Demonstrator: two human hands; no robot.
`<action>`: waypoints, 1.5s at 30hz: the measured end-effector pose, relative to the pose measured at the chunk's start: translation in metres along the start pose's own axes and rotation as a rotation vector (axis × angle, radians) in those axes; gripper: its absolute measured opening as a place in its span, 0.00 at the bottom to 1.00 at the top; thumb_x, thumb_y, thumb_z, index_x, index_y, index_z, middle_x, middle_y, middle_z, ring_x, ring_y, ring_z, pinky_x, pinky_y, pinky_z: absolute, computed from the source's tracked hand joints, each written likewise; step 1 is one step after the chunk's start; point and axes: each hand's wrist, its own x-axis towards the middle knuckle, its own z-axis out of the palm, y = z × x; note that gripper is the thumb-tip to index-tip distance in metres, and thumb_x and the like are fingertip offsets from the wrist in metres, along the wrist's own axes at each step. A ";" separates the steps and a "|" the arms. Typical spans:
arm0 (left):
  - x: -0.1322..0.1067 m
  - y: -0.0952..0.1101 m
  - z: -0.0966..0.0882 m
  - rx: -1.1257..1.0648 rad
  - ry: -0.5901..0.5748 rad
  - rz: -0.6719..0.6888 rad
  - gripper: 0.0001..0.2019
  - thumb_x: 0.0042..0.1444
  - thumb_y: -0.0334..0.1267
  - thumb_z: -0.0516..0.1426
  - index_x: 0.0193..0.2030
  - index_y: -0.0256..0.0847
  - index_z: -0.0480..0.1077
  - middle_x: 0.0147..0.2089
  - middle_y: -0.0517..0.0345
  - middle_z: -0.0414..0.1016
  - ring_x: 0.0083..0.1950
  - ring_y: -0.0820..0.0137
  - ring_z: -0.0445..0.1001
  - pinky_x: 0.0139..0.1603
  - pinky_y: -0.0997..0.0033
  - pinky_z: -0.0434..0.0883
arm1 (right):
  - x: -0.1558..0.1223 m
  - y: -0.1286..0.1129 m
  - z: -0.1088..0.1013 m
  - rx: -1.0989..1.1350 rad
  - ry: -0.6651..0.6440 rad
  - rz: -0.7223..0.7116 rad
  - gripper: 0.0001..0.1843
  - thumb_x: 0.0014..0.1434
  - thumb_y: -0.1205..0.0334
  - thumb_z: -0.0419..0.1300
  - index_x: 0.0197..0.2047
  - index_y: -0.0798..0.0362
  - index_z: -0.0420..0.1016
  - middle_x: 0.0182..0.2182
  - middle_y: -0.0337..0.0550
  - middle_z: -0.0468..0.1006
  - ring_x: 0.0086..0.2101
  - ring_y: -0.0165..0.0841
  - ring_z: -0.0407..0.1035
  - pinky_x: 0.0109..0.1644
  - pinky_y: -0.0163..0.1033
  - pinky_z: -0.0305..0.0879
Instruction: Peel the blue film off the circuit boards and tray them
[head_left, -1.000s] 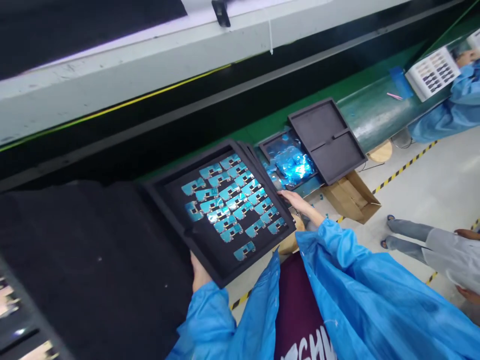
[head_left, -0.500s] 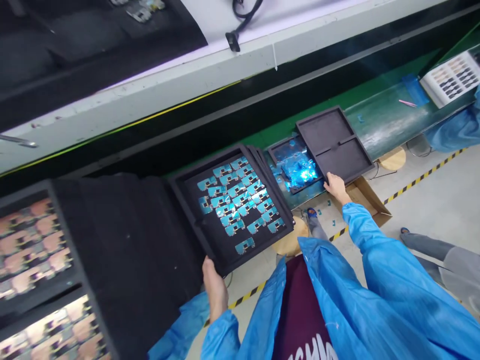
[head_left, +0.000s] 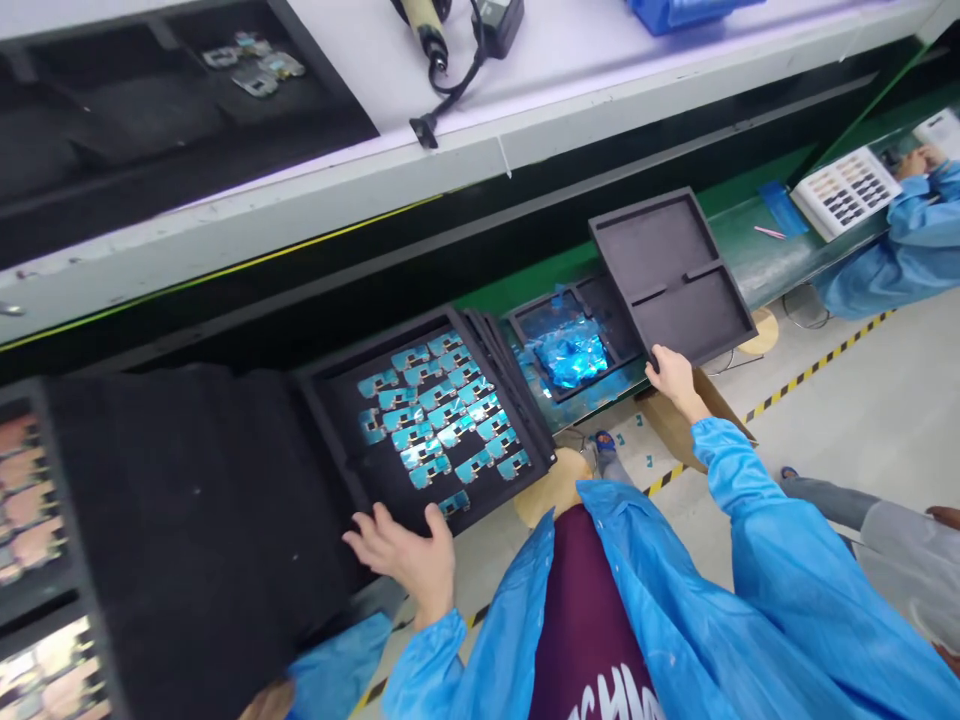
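Spreading wide, the left hand (head_left: 401, 560) sits on the edge of a black foam tray (head_left: 375, 345) of blue-filmed circuit boards (head_left: 427, 415); the right hand (head_left: 675, 385) grips the rim of a second foam tray (head_left: 656, 207).

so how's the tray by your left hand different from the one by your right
The left tray holds rows of blue-filmed boards, the right tray holds none. The left sits on other trays, the right overlaps a tray of blue film. Both are dark foam with raised rims.

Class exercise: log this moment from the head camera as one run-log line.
Left hand: on board tray | right hand: at foam tray | beside: blue film
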 end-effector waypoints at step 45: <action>-0.012 0.168 -0.074 -0.883 -0.505 0.015 0.16 0.61 0.52 0.69 0.45 0.41 0.85 0.45 0.51 0.86 0.46 0.61 0.83 0.46 0.64 0.80 | -0.115 -0.234 -0.110 1.300 -0.247 -0.220 0.17 0.62 0.44 0.72 0.43 0.49 0.80 0.38 0.40 0.83 0.36 0.32 0.77 0.39 0.36 0.75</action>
